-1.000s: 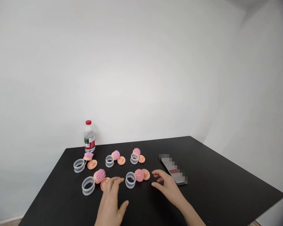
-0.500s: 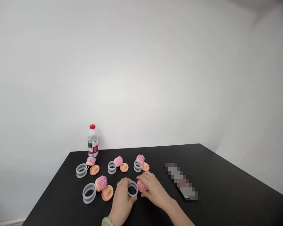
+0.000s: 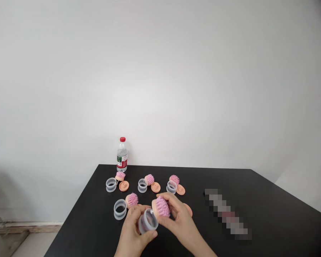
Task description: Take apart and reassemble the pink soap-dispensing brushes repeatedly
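My left hand (image 3: 133, 228) is wrapped round a clear plastic ring-shaped cup (image 3: 148, 221), tilted with its opening toward the right. Between the fingers and thumb of my right hand (image 3: 176, 216) is a pink bristle brush head (image 3: 161, 207) with a peach base. The base is close against the cup's rim, above the table; whether they touch I cannot tell. A peach disc (image 3: 188, 210) lies partly hidden behind my right hand. Left of my hands are another clear cup (image 3: 120, 209) and a brush head (image 3: 132, 200), with a disc mostly covered by my left fingers.
Behind, on the black table (image 3: 96, 228), lie three sets of clear cup, brush head and peach disc (image 3: 155, 187). A water bottle (image 3: 122, 157) with a red cap stands at the back left. A pixelated long object (image 3: 227, 214) lies to the right.
Both hands have lifted the clear cup and brush head off the table and brought them together, tilting the cup. The view has swung left, so the table appears further right.
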`<state>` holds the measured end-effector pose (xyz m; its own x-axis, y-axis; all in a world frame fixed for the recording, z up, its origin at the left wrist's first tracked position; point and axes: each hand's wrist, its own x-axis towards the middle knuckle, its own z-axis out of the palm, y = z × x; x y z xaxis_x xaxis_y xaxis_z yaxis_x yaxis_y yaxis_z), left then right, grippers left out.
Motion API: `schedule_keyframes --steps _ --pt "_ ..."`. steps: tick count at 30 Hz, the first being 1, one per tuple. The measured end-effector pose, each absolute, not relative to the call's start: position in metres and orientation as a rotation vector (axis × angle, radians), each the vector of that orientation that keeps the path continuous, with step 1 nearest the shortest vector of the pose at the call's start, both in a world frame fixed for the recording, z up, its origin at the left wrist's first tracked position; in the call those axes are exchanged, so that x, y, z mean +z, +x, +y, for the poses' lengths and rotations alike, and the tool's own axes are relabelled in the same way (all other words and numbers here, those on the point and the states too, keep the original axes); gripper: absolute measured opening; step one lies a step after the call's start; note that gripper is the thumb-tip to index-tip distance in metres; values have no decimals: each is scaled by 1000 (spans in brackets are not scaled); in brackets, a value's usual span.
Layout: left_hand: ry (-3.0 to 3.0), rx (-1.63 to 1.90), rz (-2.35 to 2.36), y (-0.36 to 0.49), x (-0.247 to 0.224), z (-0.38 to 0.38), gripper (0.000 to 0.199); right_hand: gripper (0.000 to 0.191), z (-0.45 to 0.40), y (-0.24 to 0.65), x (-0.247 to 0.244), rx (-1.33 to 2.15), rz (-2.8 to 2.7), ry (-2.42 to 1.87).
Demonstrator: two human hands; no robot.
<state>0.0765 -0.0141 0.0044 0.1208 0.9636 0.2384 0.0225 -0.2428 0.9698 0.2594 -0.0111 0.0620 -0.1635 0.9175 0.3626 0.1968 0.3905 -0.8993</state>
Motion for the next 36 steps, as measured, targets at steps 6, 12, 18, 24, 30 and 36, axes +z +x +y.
schedule_keyframes --steps 6,12,18,24,30,36 --pt "1468 1329 1065 73 -3 -18 55 41 -18 249 36 913 -1595 -979" --pt "1568 1291 1163 78 11 -27 32 44 -24 252 30 971 -1615 -948" --pt "1658 1290 1141 79 20 -34 31 46 -27 253 28 925 -1644 -903" --pt "1664 1298 1102 80 17 -35 31 40 -28 253 31 913 -1690 -843" --pt "1694 1207 1034 76 21 -33 34 48 -32 257 36 923 -1769 -840" --pt "1505 1143 931 75 23 -28 40 50 -32 258 42 904 -1811 -821"
